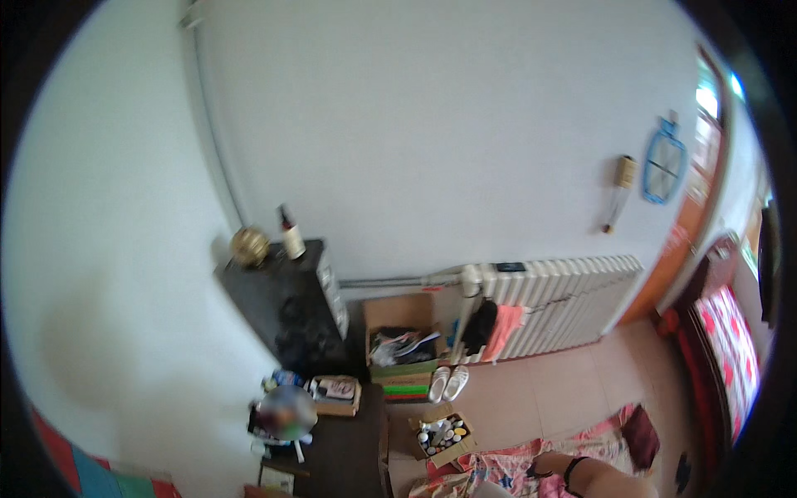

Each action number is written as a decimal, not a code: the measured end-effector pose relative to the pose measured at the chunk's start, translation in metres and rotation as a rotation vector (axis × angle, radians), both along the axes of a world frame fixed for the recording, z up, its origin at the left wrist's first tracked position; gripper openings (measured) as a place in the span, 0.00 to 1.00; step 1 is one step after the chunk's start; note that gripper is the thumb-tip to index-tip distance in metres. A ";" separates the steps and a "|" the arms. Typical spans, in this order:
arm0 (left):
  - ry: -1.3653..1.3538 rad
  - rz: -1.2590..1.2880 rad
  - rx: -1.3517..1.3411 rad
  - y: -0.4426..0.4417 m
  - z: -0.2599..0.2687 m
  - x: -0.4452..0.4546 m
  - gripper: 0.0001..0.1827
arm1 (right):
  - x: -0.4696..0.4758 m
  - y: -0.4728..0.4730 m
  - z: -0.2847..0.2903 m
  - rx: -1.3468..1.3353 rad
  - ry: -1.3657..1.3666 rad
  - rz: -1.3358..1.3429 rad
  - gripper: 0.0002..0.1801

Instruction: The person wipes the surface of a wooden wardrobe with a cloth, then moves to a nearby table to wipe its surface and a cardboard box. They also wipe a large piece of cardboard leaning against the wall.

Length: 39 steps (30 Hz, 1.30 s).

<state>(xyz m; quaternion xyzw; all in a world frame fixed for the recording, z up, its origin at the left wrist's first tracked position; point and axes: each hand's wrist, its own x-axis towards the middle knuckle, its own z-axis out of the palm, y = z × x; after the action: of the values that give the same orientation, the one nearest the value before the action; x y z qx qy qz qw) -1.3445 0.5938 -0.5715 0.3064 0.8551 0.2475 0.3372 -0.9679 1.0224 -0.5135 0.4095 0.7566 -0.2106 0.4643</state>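
Observation:
At the bottom edge, a bare forearm with a black band at the wrist ends in what looks like my right hand (549,463). It is over a pink patterned cloth (585,444) spread on the floor; its fingers are hard to make out, and a small dark patch shows at their end. My left hand is out of view. An open cardboard box (457,452) of several bottles and jars stands beside the cloth, left of the hand. A folded maroon cloth (641,437) lies at the cloth's right end. A pale, partly cropped shape (492,490) shows at the bottom.
A white radiator (560,305) with a black and a coral cloth (503,330) stands along the wall. White shoes (447,384) sit by a larger filled carton (405,373). A dark cabinet (280,299) and dark table (345,445) are left; a bed (728,367) is right.

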 end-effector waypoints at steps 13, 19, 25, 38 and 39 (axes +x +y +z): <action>-0.009 -0.221 -0.045 0.044 -0.021 -0.020 0.13 | 0.161 -0.110 0.046 0.010 0.402 -0.388 0.20; -0.277 -0.052 -0.081 0.047 0.009 0.083 0.10 | 0.267 -0.204 0.051 0.172 0.493 -0.826 0.18; -0.369 -0.022 -0.537 -0.057 0.036 0.117 0.11 | 0.374 -0.313 0.040 -0.064 0.203 -1.414 0.17; -0.326 -0.213 -0.570 0.059 0.057 0.130 0.10 | 0.420 -0.364 -0.077 0.343 0.300 -1.415 0.15; -0.302 -0.234 -0.530 0.093 0.059 0.138 0.10 | 0.417 -0.350 -0.087 0.434 0.390 -1.479 0.16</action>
<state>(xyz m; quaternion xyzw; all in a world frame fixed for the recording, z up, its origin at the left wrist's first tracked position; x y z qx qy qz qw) -1.2066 0.6865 -0.5128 0.2641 0.7891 0.0183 0.5542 -0.5511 0.6721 -0.6002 0.8428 0.3802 -0.3800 -0.0270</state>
